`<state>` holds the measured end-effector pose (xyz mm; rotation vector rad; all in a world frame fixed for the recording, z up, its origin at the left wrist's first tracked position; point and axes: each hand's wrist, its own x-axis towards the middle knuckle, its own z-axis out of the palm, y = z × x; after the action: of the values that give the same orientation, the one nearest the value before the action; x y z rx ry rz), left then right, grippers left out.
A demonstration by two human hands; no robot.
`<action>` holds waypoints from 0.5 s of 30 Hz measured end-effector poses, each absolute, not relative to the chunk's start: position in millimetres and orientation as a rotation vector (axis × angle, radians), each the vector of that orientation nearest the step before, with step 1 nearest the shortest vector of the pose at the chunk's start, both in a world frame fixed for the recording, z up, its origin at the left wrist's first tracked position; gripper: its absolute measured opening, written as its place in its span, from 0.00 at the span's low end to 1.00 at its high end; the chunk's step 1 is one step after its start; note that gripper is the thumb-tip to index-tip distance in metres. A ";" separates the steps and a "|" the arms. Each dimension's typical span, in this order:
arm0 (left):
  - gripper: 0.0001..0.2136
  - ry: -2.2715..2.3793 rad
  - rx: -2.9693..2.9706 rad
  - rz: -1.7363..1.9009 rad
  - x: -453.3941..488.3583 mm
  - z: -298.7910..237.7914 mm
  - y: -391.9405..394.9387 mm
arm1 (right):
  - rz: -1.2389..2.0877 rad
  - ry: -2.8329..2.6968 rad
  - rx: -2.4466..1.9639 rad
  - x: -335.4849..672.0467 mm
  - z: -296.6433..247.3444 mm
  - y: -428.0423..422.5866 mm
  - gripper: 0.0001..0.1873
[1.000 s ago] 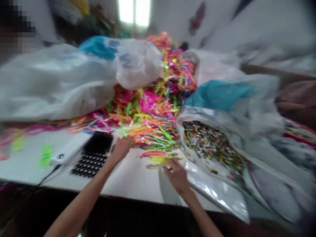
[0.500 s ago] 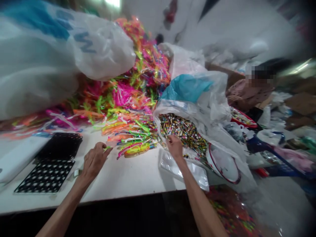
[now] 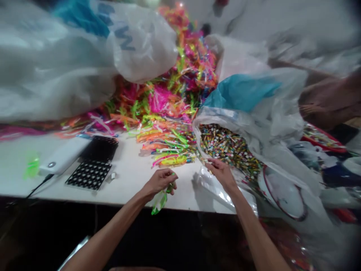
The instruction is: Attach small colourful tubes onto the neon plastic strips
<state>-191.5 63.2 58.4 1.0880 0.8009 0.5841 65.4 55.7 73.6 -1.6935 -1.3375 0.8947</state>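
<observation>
My left hand (image 3: 160,181) is closed on a green and white plastic strip (image 3: 159,198) that hangs down over the front edge of the white table (image 3: 132,186). My right hand (image 3: 221,172) reaches into the mouth of a clear plastic bag (image 3: 270,150) full of small colourful pieces (image 3: 228,145); its fingers are pinched together at the bag's rim, and what they hold is too small to name. Just beyond both hands lies a heap of neon pink, orange and green strips (image 3: 166,113).
A black perforated tray (image 3: 91,171) and a white device with a cable (image 3: 58,160) lie at the left. Big white sacks (image 3: 70,64) lean over the heap. A round white bowl with a red rim (image 3: 283,194) sits at the right, near another person (image 3: 329,99).
My left hand has lifted a green strip and drawn it back to the table's front edge. My right hand has stayed at the bag's mouth. The camera has swung left.
</observation>
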 end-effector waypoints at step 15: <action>0.13 0.592 1.296 0.373 -209.2 69.4 57.3 | 1.479 -1.508 -1.313 -15.4 107.5 32.0 0.10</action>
<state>-209.2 57.3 69.4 1.2959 0.5921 0.3733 -15.4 32.0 107.5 -1.3133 -1.5083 1.4787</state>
